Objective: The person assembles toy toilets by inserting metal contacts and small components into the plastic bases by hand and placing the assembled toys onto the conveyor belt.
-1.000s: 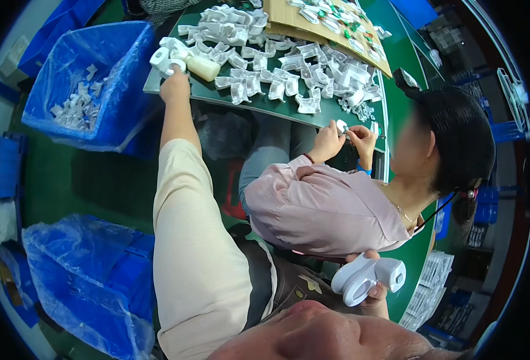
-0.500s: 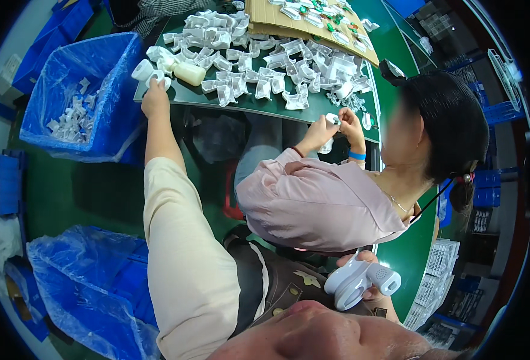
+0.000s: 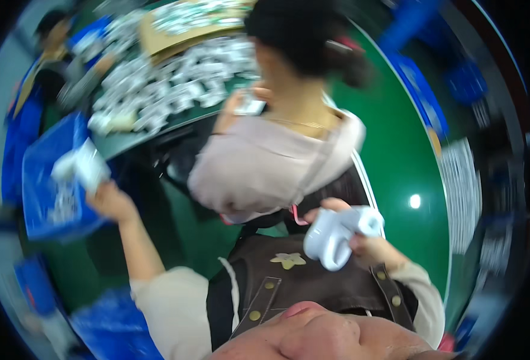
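My left hand reaches out on the left, its fingers closed round a glossy white plastic housing. That piece is blurred and hangs in front of a blue bin that holds small white parts. At the right, before my apron, my right hand grips another white plastic housing, with rounded lobes and a short tube end. Some of its fingers are hidden behind the piece.
A person in a pale pink shirt sits close ahead. White parts and a cardboard sheet cover the far table. Another person's sleeve shows at far left. A green tabletop runs along the right; a blue plastic-lined bin stands lower left.
My view has swung right. My left hand has drawn back from the table edge, lifting a white housing. My right hand has risen into fuller view with its housing. A second person shows at far left.
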Available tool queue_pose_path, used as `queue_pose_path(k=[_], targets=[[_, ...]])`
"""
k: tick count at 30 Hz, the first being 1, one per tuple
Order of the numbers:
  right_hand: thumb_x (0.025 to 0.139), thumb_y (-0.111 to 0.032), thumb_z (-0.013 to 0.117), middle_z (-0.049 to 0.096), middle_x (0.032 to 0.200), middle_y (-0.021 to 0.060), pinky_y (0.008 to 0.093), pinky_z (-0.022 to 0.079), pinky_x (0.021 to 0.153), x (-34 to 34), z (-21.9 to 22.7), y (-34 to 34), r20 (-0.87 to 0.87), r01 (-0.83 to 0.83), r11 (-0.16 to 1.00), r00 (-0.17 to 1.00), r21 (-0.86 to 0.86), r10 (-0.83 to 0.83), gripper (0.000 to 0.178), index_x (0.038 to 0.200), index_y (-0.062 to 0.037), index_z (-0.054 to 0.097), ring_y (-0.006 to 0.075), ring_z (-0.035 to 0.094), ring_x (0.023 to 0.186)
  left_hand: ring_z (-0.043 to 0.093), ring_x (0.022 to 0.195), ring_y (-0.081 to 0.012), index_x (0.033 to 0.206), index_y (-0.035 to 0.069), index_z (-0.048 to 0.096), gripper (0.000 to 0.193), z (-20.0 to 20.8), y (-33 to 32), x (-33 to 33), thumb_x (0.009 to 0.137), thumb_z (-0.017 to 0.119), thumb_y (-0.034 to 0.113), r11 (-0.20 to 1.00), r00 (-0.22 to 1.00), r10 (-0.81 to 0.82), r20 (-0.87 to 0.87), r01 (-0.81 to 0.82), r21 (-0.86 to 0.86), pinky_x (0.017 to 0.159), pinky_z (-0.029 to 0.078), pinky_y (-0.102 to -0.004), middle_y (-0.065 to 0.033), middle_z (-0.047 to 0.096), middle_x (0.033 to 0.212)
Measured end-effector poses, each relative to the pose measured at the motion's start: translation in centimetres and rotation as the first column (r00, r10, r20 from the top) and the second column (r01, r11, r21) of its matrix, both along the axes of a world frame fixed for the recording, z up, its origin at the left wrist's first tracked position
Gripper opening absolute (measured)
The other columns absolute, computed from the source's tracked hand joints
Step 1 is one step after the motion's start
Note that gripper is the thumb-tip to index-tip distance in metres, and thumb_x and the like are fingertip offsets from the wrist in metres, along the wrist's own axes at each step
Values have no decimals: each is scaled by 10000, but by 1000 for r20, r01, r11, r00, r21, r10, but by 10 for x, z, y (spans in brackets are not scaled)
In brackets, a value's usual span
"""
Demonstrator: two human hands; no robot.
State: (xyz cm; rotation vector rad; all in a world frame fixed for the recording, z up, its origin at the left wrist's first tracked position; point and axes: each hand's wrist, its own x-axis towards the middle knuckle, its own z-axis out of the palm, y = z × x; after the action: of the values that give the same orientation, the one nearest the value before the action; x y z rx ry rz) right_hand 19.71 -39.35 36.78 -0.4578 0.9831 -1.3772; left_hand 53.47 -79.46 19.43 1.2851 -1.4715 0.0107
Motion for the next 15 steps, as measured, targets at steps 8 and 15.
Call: queue_pose_path(k=[8, 15], targets=[[739, -161, 743, 527, 1329, 129, 452, 453, 1019, -60, -147, 174, 121, 480, 846, 877, -231, -464, 746, 1401, -88, 407, 279, 532, 1229, 652, 813, -231, 974, -68, 645, 236, 62, 264, -148, 955, 588, 160, 743, 869, -267, 417, 461, -485, 728, 555, -366, -161, 672, 962], [836, -117, 705, 556, 1224, 98, 426, 445, 998, -111, -267, 369, 4, 962, 273, 273, -32, -962, 605, 1356, -55, 402, 238, 548, 1156, 666, 899, -365, 1171, -53, 590, 321, -50, 450, -399, 917, 619, 141, -252, -249, -968, -40, 962, 109, 787, 508, -385, -228, 675, 967]])
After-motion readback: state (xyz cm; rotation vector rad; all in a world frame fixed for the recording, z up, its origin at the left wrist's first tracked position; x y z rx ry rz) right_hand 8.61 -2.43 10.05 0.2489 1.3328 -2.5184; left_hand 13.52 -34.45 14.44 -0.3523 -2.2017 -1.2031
